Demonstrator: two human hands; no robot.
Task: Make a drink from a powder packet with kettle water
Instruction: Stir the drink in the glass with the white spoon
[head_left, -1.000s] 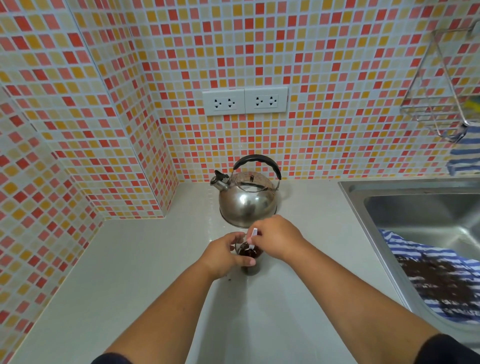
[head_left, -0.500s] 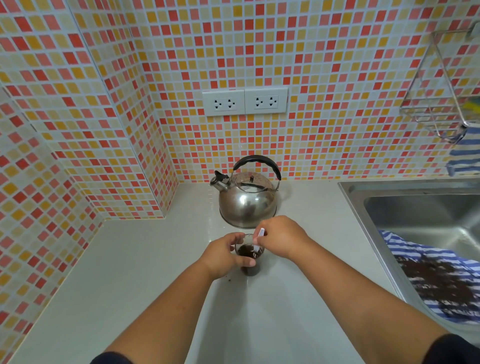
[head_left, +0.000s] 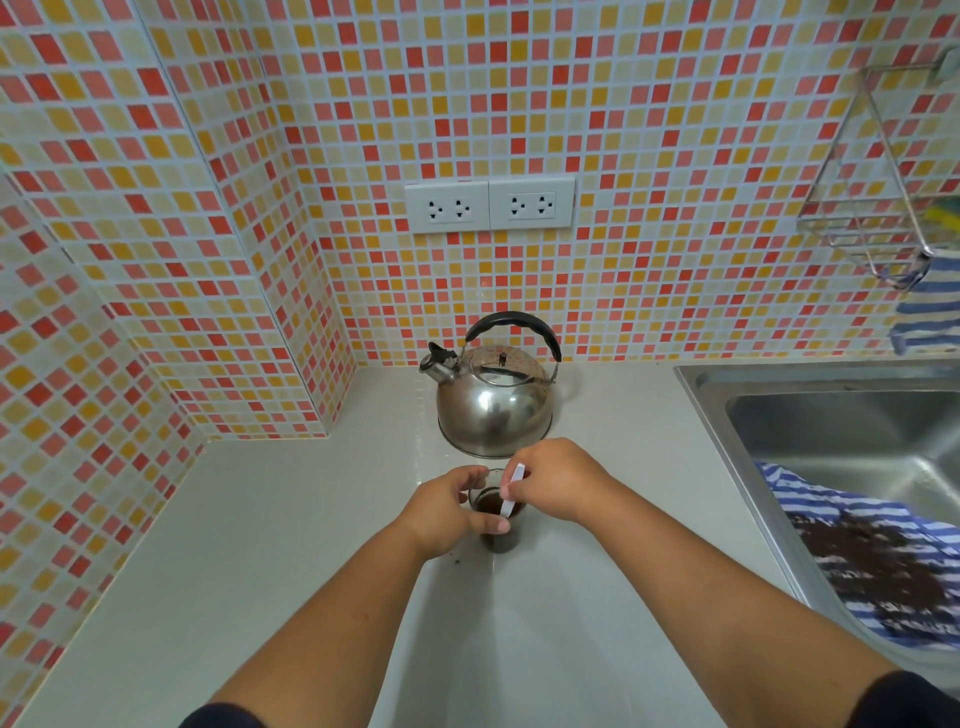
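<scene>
A small clear glass (head_left: 498, 538) of dark brown drink stands on the grey counter (head_left: 291, 545), in front of the kettle. My left hand (head_left: 447, 512) wraps around the glass from the left, thumb across its front. My right hand (head_left: 558, 480) pinches a white spoon (head_left: 511, 493) whose lower end dips into the drink. The steel kettle (head_left: 493, 402) with a black handle stands just behind, its spout pointing left. No powder packet is in view.
A steel sink (head_left: 841, 415) fills the right side, with a blue-striped cloth (head_left: 883, 566) stained dark brown in it. A wire rack (head_left: 878, 208) hangs on the tiled wall at upper right. Two wall sockets (head_left: 491, 203) sit above the kettle. Tiled walls close the left corner.
The white spoon has shifted to the right inside the glass as my right hand moved slightly right and back. My left hand stays on the glass.
</scene>
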